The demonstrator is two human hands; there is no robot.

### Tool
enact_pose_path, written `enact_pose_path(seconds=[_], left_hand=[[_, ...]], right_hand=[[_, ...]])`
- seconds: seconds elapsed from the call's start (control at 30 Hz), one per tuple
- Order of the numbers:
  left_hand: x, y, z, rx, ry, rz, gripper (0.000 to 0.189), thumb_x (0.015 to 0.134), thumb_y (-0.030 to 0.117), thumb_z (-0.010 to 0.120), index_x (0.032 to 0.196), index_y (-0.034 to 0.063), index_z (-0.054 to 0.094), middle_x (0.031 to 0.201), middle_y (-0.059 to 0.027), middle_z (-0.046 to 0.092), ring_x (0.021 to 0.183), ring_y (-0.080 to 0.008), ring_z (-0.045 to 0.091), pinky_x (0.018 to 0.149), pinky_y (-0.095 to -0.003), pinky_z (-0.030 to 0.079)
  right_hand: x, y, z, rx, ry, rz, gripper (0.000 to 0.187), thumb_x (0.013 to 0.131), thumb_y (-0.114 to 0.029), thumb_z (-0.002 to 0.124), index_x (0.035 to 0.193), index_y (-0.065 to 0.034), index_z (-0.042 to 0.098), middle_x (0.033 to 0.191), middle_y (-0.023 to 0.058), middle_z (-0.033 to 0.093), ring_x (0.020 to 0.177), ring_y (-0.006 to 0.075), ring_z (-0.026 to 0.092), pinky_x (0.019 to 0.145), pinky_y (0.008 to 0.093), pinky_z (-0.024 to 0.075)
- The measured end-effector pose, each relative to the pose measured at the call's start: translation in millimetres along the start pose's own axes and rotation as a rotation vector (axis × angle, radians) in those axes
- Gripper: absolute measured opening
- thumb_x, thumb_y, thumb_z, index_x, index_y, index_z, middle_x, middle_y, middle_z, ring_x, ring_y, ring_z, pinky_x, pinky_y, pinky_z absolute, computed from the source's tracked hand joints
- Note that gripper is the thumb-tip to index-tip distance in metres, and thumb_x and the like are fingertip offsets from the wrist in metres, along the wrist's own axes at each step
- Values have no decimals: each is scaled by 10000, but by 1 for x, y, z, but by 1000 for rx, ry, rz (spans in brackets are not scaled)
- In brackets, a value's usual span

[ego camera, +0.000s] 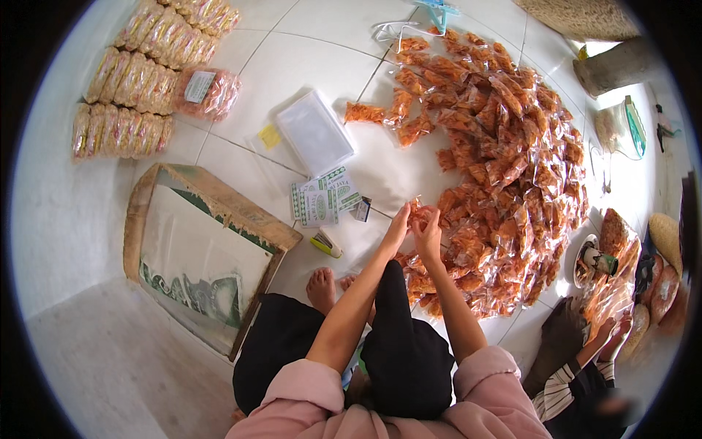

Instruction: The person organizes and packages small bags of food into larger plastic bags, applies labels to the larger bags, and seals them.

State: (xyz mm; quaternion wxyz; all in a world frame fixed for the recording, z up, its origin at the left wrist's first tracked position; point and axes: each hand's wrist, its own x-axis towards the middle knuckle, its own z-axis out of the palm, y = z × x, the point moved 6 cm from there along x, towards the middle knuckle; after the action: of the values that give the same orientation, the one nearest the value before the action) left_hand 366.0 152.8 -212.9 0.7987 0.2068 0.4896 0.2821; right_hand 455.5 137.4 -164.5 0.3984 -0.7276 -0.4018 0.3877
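Observation:
Between my left hand [396,229] and my right hand [428,235] is a small clear plastic packet of orange-brown snack [415,204]. Fingers of both hands grip its sides, and they cover part of it. A large heap of similar filled packets [493,159] spreads over the tiles to the right of my hands. To the left lie a green-and-grey stapler [327,244], a small box of staples [362,209] and several printed green-and-white label cards [318,203]. Beyond the cards rests a stack of clear plastic bags [317,133].
A wooden-framed panel [203,263] lies at the left. Bundled snack packs [131,82] and a pink-tinted bag [207,93] stand by the wall. At right, another person's hands [614,335] are near a large snack-filled bag [611,274]. A blue plastic stand [439,11] is at the top.

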Motion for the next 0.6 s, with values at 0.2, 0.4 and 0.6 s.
enact_pose_path(seconds=[0.2,0.4,0.6], left_hand=[[-2,30,5,66,27,125,571,847,475,533,1219,76,365,985,-35,521,844,-97,526,648,-251,435],[8,14,-37,-131,258,128,441,817,206,604,1191,121,385,756,-1,467,538,-72,460,454,-233,413],[8,12,-47,-105,231,121,441,816,137,539,1224,150,372,774,-14,433,543,-82,438,459,-232,418]], right_hand=[[0,-16,11,-247,34,-306,300,778,-31,562,1062,10,472,1096,182,466,961,324,459,868,406,372],[22,-9,-21,-617,30,-404,376,768,-78,593,1133,-40,510,1101,169,432,1013,339,412,880,418,372],[26,14,-13,-965,76,-230,500,758,-99,621,1202,-7,411,1190,220,341,1059,367,384,911,419,385]])
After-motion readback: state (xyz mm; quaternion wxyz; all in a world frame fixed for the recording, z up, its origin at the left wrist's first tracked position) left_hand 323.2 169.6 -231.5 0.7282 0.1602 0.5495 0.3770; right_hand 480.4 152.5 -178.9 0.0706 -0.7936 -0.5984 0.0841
